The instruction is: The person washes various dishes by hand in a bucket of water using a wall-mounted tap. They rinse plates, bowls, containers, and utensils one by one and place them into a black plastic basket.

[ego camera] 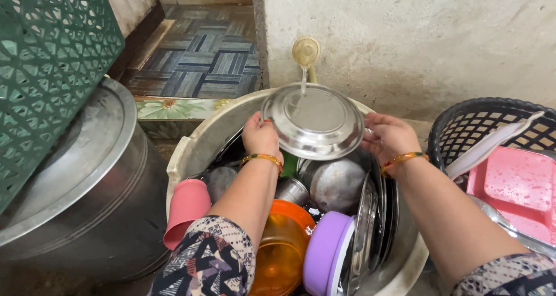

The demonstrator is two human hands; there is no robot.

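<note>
Both hands hold a steel plate (315,122) by its rim, tilted under the tap (305,51), where a thin stream of water falls onto it. The left hand (260,135) is closed on the plate's left edge, the right hand (389,136) on its right edge. Below sits a large tub (197,145) crowded with steel dishes, a pink cup (186,209), an orange container (282,247) and a purple lid (324,252). A steel drum (87,186) stands to the left beneath a green crate (49,58); a black basket (480,128) with a pink tray (518,189) stands to the right.
</note>
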